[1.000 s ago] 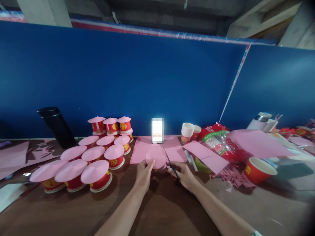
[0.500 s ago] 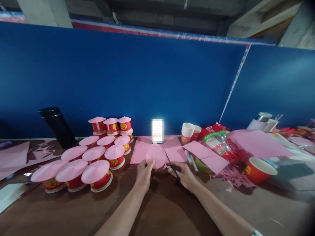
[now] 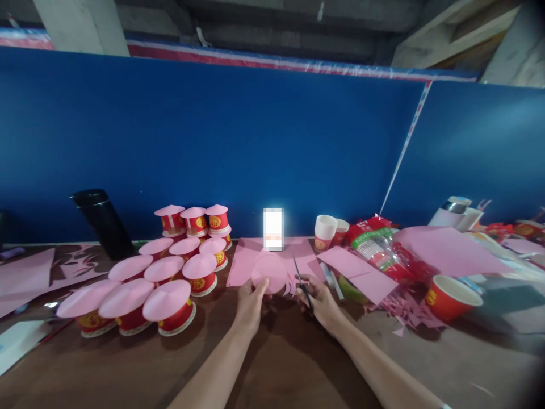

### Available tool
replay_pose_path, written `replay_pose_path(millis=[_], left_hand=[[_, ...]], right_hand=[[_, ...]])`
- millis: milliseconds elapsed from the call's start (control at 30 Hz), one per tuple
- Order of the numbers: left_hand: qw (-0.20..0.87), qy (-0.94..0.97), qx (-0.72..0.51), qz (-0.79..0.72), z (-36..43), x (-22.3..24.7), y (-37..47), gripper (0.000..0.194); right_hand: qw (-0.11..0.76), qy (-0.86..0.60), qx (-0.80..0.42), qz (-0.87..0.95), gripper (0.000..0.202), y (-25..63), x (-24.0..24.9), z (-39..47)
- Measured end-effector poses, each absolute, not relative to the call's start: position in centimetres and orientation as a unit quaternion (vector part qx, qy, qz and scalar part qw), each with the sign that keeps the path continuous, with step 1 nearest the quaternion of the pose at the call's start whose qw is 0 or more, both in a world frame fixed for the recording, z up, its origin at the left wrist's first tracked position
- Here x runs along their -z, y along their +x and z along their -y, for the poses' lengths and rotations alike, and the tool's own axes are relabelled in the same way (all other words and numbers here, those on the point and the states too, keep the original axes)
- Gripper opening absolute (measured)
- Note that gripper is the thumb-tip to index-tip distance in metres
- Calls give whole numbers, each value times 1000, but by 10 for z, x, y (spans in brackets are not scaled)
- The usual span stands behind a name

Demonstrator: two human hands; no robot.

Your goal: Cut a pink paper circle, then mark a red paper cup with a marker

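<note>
Near the middle of the brown table, my left hand [image 3: 251,301] pinches the lower edge of a round pink paper disc [image 3: 269,274]. To its right, my right hand [image 3: 319,304] has its fingers around a pair of dark scissors [image 3: 305,294], whose blades point up and away from me. The scissors stand a little apart from the disc. Small pink strips [image 3: 290,285] show between disc and blades. Behind both hands a larger pink sheet [image 3: 242,258] lies flat.
Several red cups with pink cone tops [image 3: 167,301] stand at the left, near a black bottle [image 3: 102,224]. A bright blurred rectangle [image 3: 273,229] is at the back. Paper cups [image 3: 326,227], a red plastic package [image 3: 374,244], pink scraps [image 3: 406,312] and a tipped cup [image 3: 452,298] lie right.
My right hand and the scissors have shifted slightly right, away from the disc. More pink strips show beside the disc. The view has moved a little.
</note>
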State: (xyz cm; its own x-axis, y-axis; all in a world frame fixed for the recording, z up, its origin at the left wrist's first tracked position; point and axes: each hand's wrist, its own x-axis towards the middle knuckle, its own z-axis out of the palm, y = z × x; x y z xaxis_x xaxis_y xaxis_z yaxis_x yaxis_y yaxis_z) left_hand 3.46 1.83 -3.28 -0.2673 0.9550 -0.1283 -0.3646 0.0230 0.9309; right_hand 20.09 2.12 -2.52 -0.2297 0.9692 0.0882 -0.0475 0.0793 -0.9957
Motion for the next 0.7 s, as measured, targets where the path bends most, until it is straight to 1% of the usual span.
replay_pose_path(millis=[100, 200, 300, 400, 567, 700], left_hand=[[529, 304, -633, -476, -17, 31, 35, 34], [534, 296, -623, -490, -17, 30, 35, 35], [533, 302, -617, -493, -18, 32, 34, 36], [513, 318, -634, -483, -20, 35, 33, 35], [503, 321, -648, -473, -20, 35, 33, 34], [513, 324, -639, -472, -18, 32, 33, 32]], right_hand=[[503, -412, -508, 565, 34, 201, 27, -22], [529, -419, -426, 603, 37, 203, 25, -23], [518, -463, -331, 638, 38, 207, 22, -24], [506, -500, -279, 645, 35, 211, 22, -26], [518, -506, -279, 631, 25, 212, 30, -31], [552, -479, -301, 612, 26, 211, 28, -31]])
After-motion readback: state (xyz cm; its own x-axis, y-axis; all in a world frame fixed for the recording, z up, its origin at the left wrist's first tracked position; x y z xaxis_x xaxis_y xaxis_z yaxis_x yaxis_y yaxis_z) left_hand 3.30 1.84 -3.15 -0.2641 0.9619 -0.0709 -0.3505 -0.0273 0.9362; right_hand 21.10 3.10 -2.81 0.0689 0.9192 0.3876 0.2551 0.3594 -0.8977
